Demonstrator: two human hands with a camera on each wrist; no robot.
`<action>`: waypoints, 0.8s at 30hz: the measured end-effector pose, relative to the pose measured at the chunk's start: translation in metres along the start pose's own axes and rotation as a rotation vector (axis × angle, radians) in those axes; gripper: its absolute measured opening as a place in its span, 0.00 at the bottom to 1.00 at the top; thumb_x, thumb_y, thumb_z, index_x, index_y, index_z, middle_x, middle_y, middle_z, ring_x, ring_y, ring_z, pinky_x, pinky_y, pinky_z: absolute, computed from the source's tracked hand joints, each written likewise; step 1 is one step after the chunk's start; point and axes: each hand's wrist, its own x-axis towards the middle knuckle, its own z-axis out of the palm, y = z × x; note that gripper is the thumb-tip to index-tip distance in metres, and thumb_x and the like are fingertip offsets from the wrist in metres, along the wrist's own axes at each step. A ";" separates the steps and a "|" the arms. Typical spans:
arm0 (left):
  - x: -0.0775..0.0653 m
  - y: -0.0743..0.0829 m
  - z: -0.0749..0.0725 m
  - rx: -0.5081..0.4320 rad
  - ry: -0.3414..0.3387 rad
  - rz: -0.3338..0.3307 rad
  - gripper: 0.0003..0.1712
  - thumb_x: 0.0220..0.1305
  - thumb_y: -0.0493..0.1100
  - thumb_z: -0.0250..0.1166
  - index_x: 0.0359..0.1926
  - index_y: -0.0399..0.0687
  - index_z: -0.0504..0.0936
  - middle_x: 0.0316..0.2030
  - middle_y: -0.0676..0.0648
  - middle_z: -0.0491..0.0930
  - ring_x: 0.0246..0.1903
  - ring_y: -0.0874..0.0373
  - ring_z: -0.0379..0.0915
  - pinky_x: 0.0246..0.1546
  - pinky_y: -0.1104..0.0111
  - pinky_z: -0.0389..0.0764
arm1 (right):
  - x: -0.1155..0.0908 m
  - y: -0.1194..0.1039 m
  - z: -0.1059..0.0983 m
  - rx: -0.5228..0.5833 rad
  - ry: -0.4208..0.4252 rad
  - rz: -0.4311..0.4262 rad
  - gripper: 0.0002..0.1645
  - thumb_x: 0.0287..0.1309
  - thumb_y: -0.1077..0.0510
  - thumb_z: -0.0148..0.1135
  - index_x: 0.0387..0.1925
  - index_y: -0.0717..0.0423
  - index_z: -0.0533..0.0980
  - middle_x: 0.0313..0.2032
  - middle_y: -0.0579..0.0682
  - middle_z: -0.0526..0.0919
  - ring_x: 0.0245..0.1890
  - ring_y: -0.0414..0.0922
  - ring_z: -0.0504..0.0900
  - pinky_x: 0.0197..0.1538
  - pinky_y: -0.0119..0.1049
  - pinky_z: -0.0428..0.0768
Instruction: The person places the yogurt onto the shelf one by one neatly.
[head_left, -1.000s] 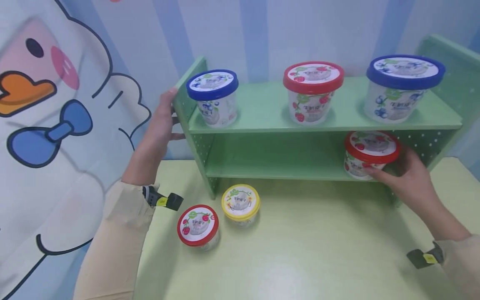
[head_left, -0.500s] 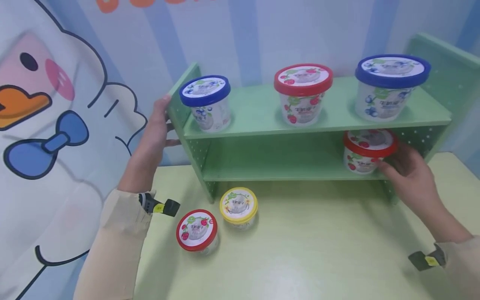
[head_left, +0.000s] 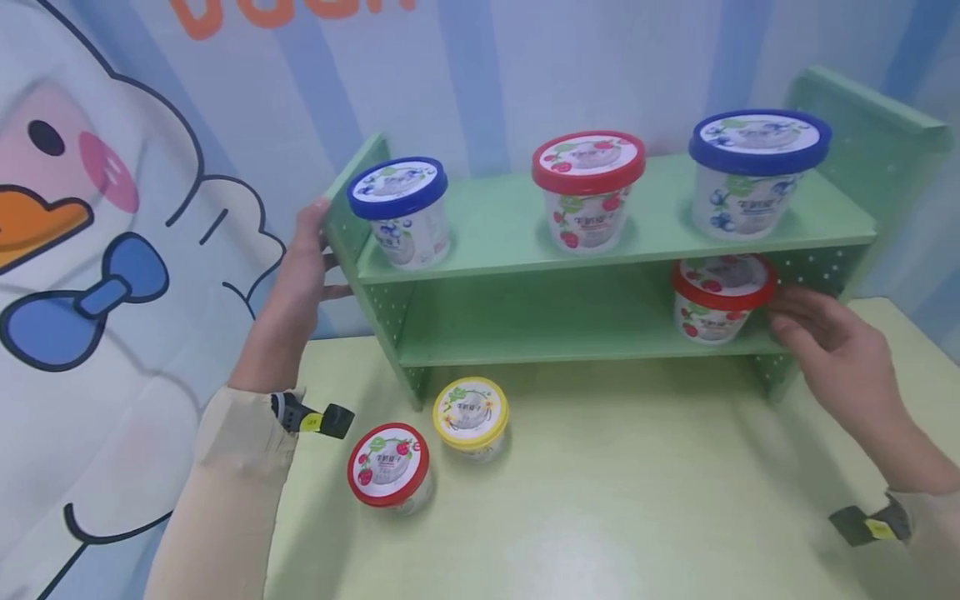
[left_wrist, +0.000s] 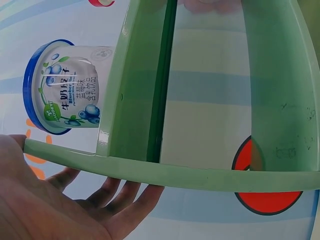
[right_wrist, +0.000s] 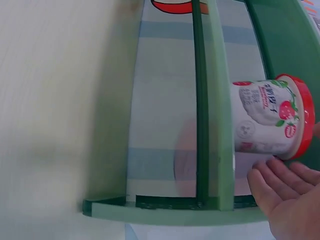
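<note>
My left hand (head_left: 288, 287) rests against the outer face of the green shelf's (head_left: 517, 317) left side panel, thumb at its upper edge, the other fingers spread below in the left wrist view. A red-lidded strawberry tub (head_left: 720, 300) stands upright on the lower shelf, near the right end. Beside it, to its right, is my right hand (head_left: 843, 354), fingers extended. In the right wrist view those fingers (right_wrist: 285, 177) lie close to the tub's wall (right_wrist: 260, 117); part of the thumb is out of frame.
On the upper shelf stand a blue-lidded tub (head_left: 401, 212), a red-lidded tub (head_left: 588, 192) and a larger-looking blue-lidded tub (head_left: 753, 175). A yellow-lidded tub (head_left: 471, 417) and another red-lidded tub (head_left: 388, 467) sit on the pale table (head_left: 600, 500), left of centre.
My right hand has loosened from the red-lidded tub and drawn slightly right, leaving it on the lower shelf. The left hand keeps its place on the side panel; the head view has shifted.
</note>
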 end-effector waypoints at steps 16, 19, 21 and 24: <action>0.000 -0.004 -0.002 0.011 0.026 0.011 0.39 0.65 0.78 0.33 0.61 0.62 0.70 0.61 0.48 0.69 0.59 0.48 0.69 0.57 0.43 0.69 | 0.011 -0.011 -0.034 -0.024 0.178 0.139 0.19 0.74 0.54 0.41 0.40 0.60 0.76 0.28 0.33 0.81 0.32 0.29 0.78 0.48 0.27 0.67; 0.001 -0.005 -0.001 0.027 0.050 0.042 0.39 0.67 0.77 0.33 0.61 0.61 0.71 0.61 0.49 0.68 0.61 0.50 0.66 0.60 0.45 0.65 | 0.017 -0.013 -0.041 0.003 0.196 0.131 0.16 0.75 0.54 0.41 0.41 0.54 0.76 0.33 0.38 0.80 0.35 0.32 0.77 0.46 0.24 0.70; 0.002 -0.006 -0.001 0.027 0.080 0.080 0.37 0.68 0.75 0.34 0.61 0.60 0.70 0.61 0.50 0.67 0.62 0.52 0.64 0.63 0.47 0.63 | 0.023 -0.016 -0.043 0.034 0.217 0.119 0.15 0.76 0.54 0.41 0.43 0.50 0.75 0.35 0.40 0.79 0.37 0.33 0.77 0.39 0.20 0.72; 0.003 -0.007 -0.001 0.023 0.124 0.137 0.34 0.71 0.72 0.37 0.65 0.59 0.68 0.62 0.50 0.66 0.64 0.55 0.60 0.65 0.50 0.61 | 0.031 -0.022 -0.044 0.036 0.226 0.110 0.15 0.77 0.51 0.38 0.49 0.45 0.74 0.42 0.39 0.76 0.44 0.34 0.76 0.43 0.21 0.74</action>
